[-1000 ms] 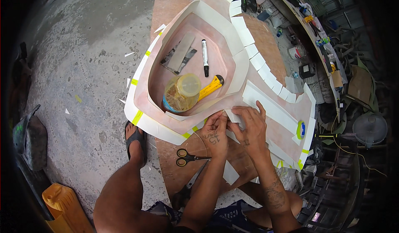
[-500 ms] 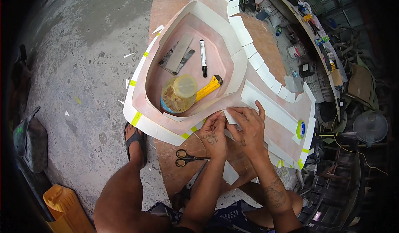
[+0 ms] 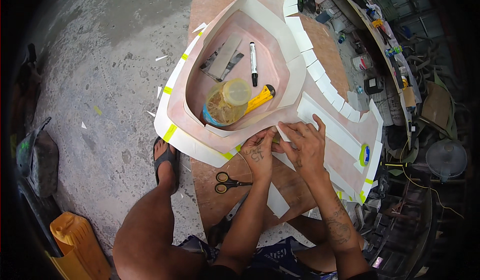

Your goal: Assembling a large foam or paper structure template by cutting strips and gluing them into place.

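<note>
In front of me lies a large pinkish moulded panel (image 3: 170, 105) with white card strips (image 3: 200, 154) along its edges, fixed with bits of yellow-green tape (image 3: 170, 132). Both hands meet at its near edge, around a small white card piece (image 3: 284, 133). My left hand (image 3: 258, 156) has its fingers bent and closed at the card's left side, their tips partly hidden. On the other side my right hand (image 3: 306, 146) pinches the card between thumb and forefinger, its other fingers raised. Black-handled scissors (image 3: 226, 182) rest on the plywood board left of my left wrist.
Inside the panel's recess are a plastic jar (image 3: 225, 105), a yellow cutter (image 3: 261, 98), a marker (image 3: 253, 65) and a flat grey strip (image 3: 224, 57). A tape roll (image 3: 365, 154) sits on the right wing. Plywood (image 3: 210, 207) lies beneath; a yellow jerrycan (image 3: 75, 240) stands lower left.
The whole view has shifted, so the panel appears slightly higher and further right. My hands stay together at the near edge, the right fingers still on the white card piece.
</note>
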`<action>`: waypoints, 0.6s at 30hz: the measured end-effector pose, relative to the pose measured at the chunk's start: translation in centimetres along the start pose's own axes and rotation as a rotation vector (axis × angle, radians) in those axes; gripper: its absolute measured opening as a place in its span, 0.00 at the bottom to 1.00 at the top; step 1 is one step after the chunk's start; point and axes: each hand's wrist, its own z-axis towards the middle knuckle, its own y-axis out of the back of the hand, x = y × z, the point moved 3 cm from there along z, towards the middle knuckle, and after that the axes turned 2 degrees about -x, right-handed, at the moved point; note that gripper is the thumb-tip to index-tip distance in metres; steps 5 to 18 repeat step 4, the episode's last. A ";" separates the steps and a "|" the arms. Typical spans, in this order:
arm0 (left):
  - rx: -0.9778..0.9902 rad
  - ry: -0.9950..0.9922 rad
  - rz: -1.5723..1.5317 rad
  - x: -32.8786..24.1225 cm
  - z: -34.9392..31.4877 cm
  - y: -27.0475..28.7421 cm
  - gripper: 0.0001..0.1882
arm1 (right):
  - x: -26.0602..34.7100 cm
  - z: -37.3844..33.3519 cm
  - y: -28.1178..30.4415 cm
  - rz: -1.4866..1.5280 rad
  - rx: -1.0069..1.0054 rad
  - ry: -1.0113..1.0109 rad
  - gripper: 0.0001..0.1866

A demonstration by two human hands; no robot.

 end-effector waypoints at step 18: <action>0.088 0.034 0.139 0.2 0.6 0.4 0.14 | 0.0 0.0 0.2 0.010 0.013 -0.004 0.20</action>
